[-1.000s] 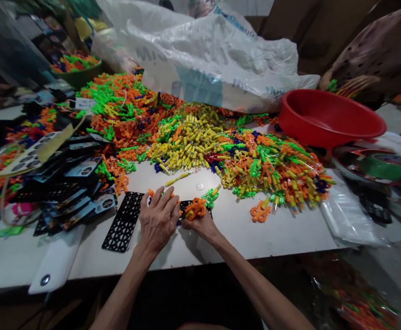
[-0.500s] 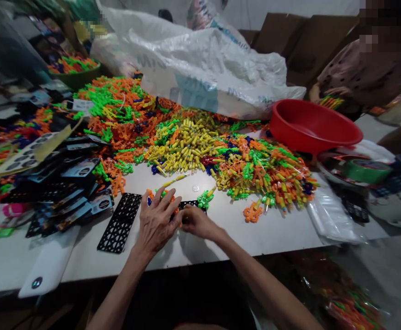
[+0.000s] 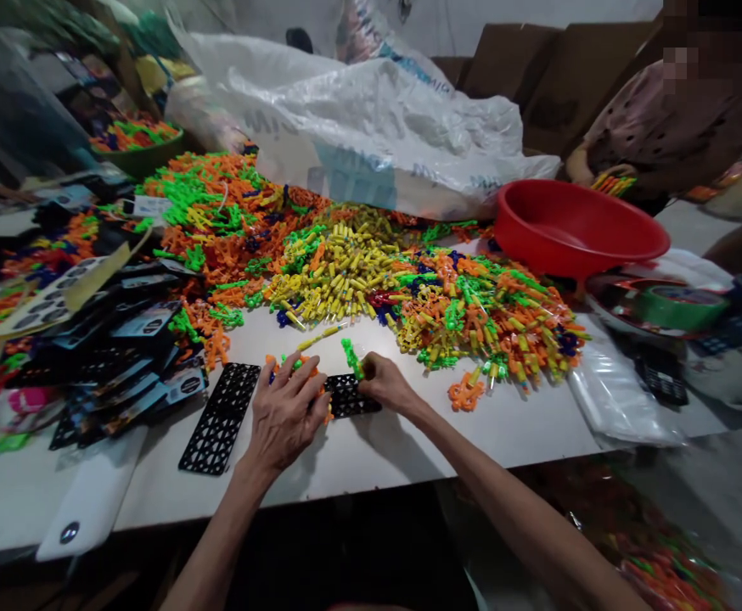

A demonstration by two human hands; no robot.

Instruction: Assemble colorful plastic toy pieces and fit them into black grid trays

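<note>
My left hand [image 3: 287, 412] lies palm down with its fingers stretched out over several small orange, blue and green plastic pieces [image 3: 270, 367] on the table. What lies under the palm is hidden. Just right of it is a black patterned card [image 3: 345, 395], its left end close to the fingers. Above that card's right end, my right hand [image 3: 385, 383] pinches a bright green plastic figure [image 3: 351, 357] that points up and away. A second black patterned card [image 3: 219, 417] lies flat to the left of my left hand. Behind both hands is a yellow pen-like stick [image 3: 320, 337].
Heaps of yellow sticks [image 3: 345, 271] and coloured figures [image 3: 473, 314] cover the table's back. A red basin [image 3: 581, 229] stands right, near clear plastic bags [image 3: 619, 390]. Black printed packets [image 3: 148, 339] and a white power bank [image 3: 94, 501] lie left. Another person [image 3: 682, 127] sits back right.
My right hand has moved right, away from my left hand, and has taken hold of the green figure that lay at the card's right end. More of the card shows. My left hand has barely moved.
</note>
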